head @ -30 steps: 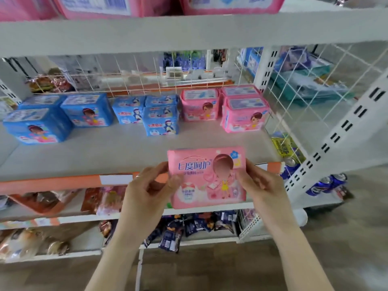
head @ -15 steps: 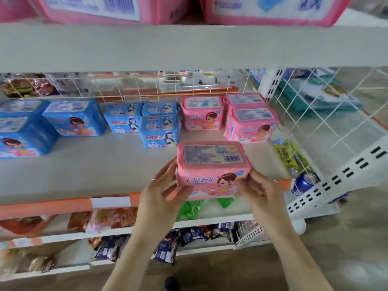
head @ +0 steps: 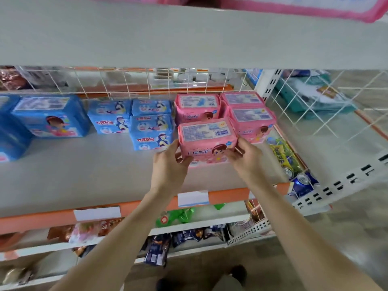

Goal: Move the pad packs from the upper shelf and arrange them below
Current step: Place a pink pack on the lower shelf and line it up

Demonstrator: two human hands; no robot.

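Head view: left hand [head: 170, 162] and right hand [head: 245, 158] grip one pink pack [head: 206, 141] just before three shelved packs [head: 251, 118]; upper packs [head: 315, 6] await moving.

Bare forearms [head: 130, 227], dark shoe [head: 238, 272], grey trousers [head: 227, 284]

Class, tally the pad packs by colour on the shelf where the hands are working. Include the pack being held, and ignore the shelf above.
Blue packs: 6
Pink packs: 4, counting the held pack gripped by the left hand and right hand
Total: 10
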